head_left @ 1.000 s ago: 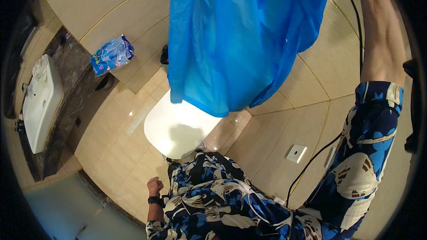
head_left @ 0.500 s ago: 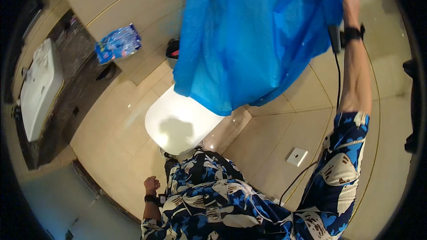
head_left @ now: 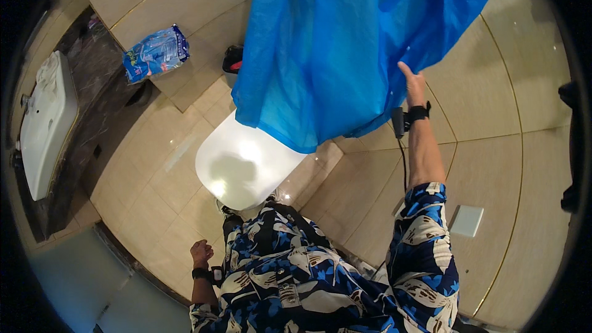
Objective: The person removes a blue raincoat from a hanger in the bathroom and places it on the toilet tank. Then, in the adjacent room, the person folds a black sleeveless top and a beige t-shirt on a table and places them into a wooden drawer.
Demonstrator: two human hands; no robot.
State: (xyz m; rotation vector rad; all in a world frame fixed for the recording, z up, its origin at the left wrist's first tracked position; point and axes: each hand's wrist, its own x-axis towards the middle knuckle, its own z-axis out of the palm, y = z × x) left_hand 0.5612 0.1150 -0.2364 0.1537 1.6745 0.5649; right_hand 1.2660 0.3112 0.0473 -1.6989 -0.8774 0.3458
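A large blue translucent plastic sheet (head_left: 333, 43) hangs at the top, its lower edge draped over the far part of a white toilet lid (head_left: 246, 160). My right hand (head_left: 414, 86) reaches forward to the sheet's right edge. One digit is stretched out against the blue plastic; the remaining fingers are foreshortened and partly hidden, with no clear grip on the sheet. By my left side, low in the view, my left hand (head_left: 201, 251) hangs with curled fingers and nothing visible in it. Black straps with small devices circle both wrists.
A white washbasin (head_left: 52, 129) is set in a dark stone counter (head_left: 92, 80) at left. A blue printed plastic packet (head_left: 157, 53) lies beyond it. Left of the sheet stands a small bin (head_left: 231, 68). The tiled wall at right carries a white plate (head_left: 467, 221).
My right hand has come down and left along the sheet's right edge, drawing nearer to me. The sheet has shifted slightly. My left hand remains low at my side.
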